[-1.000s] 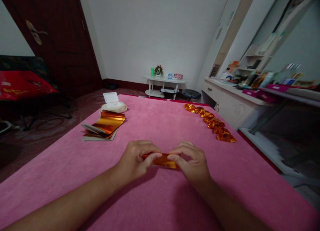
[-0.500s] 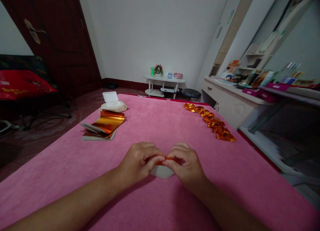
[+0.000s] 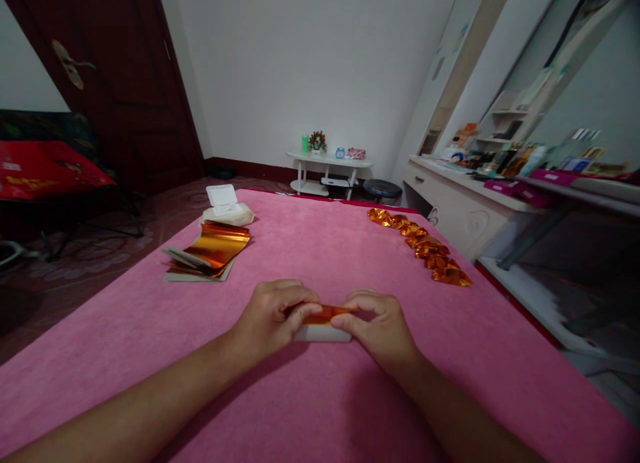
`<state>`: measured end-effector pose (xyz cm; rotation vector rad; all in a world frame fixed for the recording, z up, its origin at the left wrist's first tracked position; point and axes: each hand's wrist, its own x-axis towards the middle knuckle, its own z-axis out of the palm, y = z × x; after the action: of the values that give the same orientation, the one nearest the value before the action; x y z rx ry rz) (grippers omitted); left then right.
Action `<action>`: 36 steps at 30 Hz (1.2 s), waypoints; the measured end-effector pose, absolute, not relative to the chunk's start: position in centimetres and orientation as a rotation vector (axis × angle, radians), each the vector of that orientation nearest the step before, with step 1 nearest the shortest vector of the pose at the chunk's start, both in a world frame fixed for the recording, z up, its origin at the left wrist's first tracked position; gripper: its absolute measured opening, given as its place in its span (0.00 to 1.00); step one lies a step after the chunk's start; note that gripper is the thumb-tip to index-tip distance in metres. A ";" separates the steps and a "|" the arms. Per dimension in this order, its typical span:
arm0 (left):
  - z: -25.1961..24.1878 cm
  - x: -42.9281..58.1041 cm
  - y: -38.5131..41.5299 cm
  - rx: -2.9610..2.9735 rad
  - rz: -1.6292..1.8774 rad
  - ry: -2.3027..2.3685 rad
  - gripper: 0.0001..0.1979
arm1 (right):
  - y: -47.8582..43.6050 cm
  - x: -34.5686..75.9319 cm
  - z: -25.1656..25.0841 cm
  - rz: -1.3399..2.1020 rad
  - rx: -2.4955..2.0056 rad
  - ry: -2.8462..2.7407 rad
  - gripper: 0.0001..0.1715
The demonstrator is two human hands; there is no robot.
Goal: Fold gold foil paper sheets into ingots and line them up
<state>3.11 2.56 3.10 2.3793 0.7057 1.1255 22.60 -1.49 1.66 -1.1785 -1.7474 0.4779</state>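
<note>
A sheet of shiny orange foil paper point(image 3: 326, 315) with a pale grey-white side is stretched between my two hands, above the pink cloth at the near middle. My left hand point(image 3: 277, 316) pinches its left end between thumb and fingers. At the right end, my right hand point(image 3: 376, 324) grips it in the same way. The orange face shows as a folded band, and the pale part lies below it. My fingertips behind the paper are partly hidden.
A stack of orange foil sheets point(image 3: 220, 246) lies at the left on the pink-covered table point(image 3: 300, 236), in front of an open white-lidded packet point(image 3: 229, 213). A row of folded orange foil pieces point(image 3: 425, 246) runs along the right side. A cluttered dresser point(image 3: 465, 196) stands farther right.
My hands have moved slightly apart, and more of the orange band shows between them. The pale part below now has a straighter edge, where it was curved before.
</note>
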 end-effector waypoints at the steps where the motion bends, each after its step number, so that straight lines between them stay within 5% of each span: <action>1: 3.1 3.0 2.6 2.375 1.128 0.716 0.08 | -1.5 22.7 1.7 0.503 -1.188 -1.725 0.08; 12: 3.2 3.0 2.9 2.353 1.121 0.742 0.08 | -1.2 23.2 0.8 0.464 -1.362 -1.726 0.22; 17: 3.2 3.1 3.1 2.342 1.098 0.725 0.07 | -1.2 22.6 1.3 0.495 -1.255 -1.853 0.12; 21: 2.9 3.4 3.1 2.209 1.032 0.788 0.04 | -1.6 22.2 1.5 0.454 -1.267 -1.862 0.15; 26: 2.7 3.7 2.8 2.009 0.948 0.818 0.20 | -1.8 22.0 1.4 0.492 -1.244 -1.835 0.12; 33: 3.8 3.8 2.3 1.953 0.824 0.785 0.07 | -1.8 21.8 1.1 0.480 -1.195 -1.854 0.10; 36: 4.0 3.7 2.5 1.894 0.840 0.812 0.11 | -1.8 22.0 1.3 0.446 -1.183 -1.843 0.11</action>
<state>3.65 2.54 4.01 1.8937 0.8115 0.8403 22.04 -1.84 1.26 -1.1835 -1.8427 0.4461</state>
